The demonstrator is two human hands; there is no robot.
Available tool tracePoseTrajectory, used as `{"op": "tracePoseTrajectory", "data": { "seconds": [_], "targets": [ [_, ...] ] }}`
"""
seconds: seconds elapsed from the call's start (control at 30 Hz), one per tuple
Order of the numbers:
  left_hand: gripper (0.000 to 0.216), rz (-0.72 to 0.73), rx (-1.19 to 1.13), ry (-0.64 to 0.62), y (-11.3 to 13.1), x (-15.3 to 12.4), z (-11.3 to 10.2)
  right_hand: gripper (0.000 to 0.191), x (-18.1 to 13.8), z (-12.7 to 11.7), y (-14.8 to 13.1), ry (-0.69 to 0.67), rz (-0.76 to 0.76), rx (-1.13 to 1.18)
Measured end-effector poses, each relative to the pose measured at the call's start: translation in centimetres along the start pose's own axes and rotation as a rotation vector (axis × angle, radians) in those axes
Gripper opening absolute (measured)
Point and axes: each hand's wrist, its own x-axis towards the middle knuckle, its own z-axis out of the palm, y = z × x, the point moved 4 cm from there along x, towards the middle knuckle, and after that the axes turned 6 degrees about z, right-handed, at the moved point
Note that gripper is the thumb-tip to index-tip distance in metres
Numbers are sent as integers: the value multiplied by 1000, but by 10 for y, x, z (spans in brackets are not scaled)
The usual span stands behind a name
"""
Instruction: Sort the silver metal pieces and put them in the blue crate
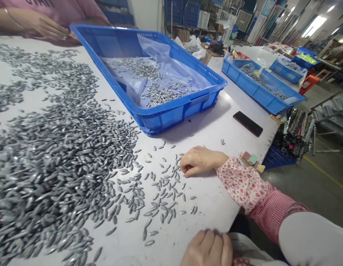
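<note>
Small grey spindle-shaped pieces [77, 155] lie in a broad heap over the left of the white table [210, 199], thinning into a loose scatter toward the middle. At the right side of that scatter rests my right hand [201, 161], fingers curled, its fingertips beside several pieces; whether any piece is inside the fingers is hidden. My left hand [208, 249] lies closed at the near table edge, knuckles up, and its palm cannot be seen. Beyond the heap stands a large blue crate [171, 116], lined with clear plastic film and holding more of these pieces.
Another person's hand [41, 24] is at the far left edge. A phone [248, 123] lies on the right of the table, with a longer blue bin [260, 90] of grey pieces behind it. Small coloured blocks [252, 159] sit at the edge beside my right sleeve.
</note>
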Motion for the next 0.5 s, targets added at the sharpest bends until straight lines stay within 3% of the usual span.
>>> {"op": "tracePoseTrajectory", "data": {
  "seconds": [0.17,0.37,0.5],
  "targets": [
    [13,3,-8,-23,1,-1,0,14,-1,0,-1,34,-30,-23],
    [11,8,-4,-34,1,-1,0,17,-1,1,1,14,31,-45],
    [7,10,-1,-20,1,0,0,21,1,-4,6,78,91,-30]
  ]
}}
